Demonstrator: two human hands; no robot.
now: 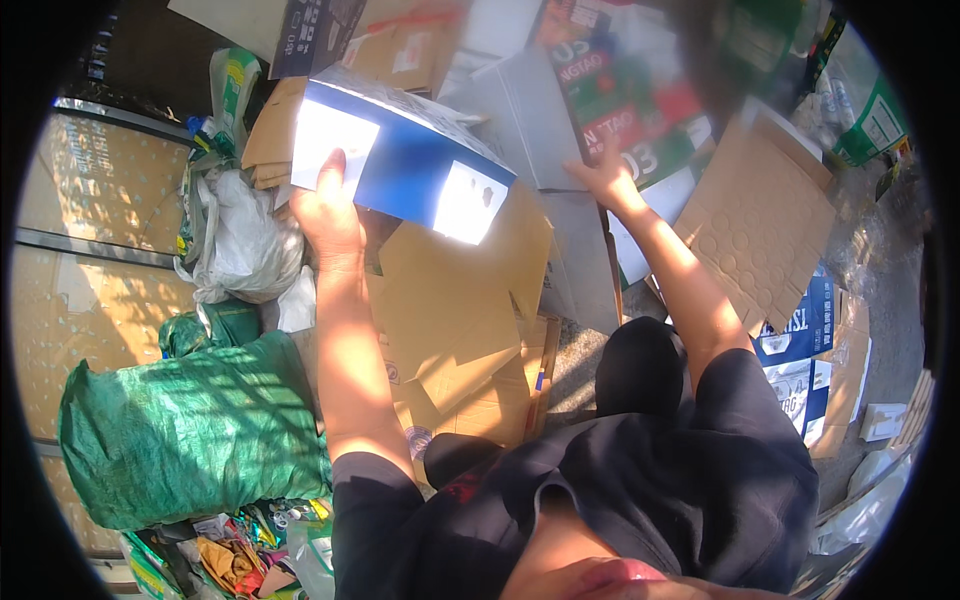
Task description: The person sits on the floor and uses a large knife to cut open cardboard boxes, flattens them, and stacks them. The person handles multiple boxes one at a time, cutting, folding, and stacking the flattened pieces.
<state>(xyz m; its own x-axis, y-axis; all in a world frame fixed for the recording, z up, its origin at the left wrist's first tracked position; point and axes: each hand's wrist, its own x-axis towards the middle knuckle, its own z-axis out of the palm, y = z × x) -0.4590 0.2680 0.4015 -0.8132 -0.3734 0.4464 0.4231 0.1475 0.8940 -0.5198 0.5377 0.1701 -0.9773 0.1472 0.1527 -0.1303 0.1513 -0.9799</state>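
My left hand (pixel 330 214) grips the near left edge of a blue and white cardboard box (pixel 409 169), its thumb on a white panel. Below the box lie flattened brown cardboard sheets (pixel 457 307). My right hand (pixel 607 172) is at the edge of a grey cardboard piece (pixel 525 120), fingers spread; whether it touches the piece is unclear. Beside that hand is a printed green and red cardboard sheet (pixel 645 105), partly blurred. A brown cardboard sheet with round imprints (pixel 757 217) lies to the right of my right forearm.
A stuffed green woven sack (pixel 195 427) and a white plastic bag (pixel 244 232) stand at the left. Mixed wrappers (pixel 240 551) lie below the sack. At the right are blue printed cartons (pixel 795 330) and clear plastic (pixel 862 495). Glazed panels (pixel 97 300) border the far left.
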